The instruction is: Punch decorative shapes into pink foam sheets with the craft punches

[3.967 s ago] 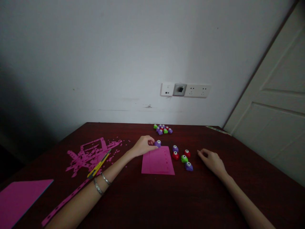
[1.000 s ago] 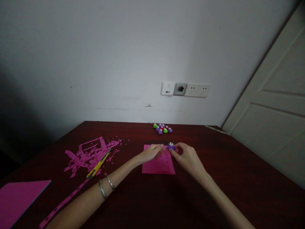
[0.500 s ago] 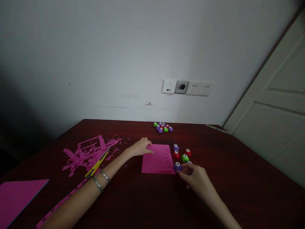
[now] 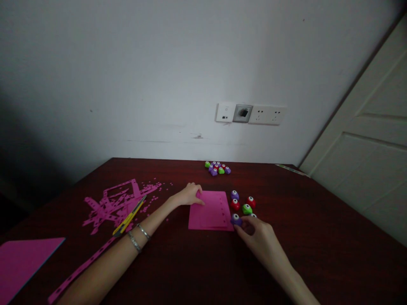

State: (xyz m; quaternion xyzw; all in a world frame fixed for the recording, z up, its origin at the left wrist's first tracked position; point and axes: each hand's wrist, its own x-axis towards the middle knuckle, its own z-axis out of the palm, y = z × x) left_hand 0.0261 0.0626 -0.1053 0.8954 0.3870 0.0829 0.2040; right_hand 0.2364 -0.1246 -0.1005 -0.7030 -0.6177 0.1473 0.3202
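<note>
Large pink sheet (image 4: pixel 27 262): at the left edge of the worktop (image 4: pixel 197 267), partly out of view, with a blue line along its right side.
Long pink strip (image 4: pixel 81 269): slanting beside my left forearm, marked with dark spots.
Pink scraps (image 4: pixel 110 209): a tangled heap of cut pieces, with tiny bits scattered to its right.
Yellow cutter (image 4: pixel 129 218): lying slantwise at the heap's right side, its lower end near the strip.
Bracelets (image 4: pixel 139 238): two, silver-coloured, on my left wrist.
My left hand (image 4: pixel 187 196): at the upper left of the small pink sheet (image 4: pixel 211 212), fingers curved and thumb held apart from them, the grasp open; whether the thumb presses the sheet I cannot tell.
Small pink sheet: flat before me, dark marks in a row down its right side.
Far cluster (image 4: pixel 218 169): purple, green and red eye-topped pieces, grouped near the wall.
Purple piece (image 4: pixel 235 220): eye-topped, at the lower right corner of the small sheet, pinched in my right fingers.
Near group (image 4: pixel 247 209): one purple, two red and one green, right of the small sheet; another piece is mostly hidden behind my right hand (image 4: pixel 263 238).
My right hand: thumb and fingers closed on the purple piece.
Thin patterned strip (image 4: pixel 291 170): at the worktop's far right edge, near the door (image 4: pixel 372 156).
</note>
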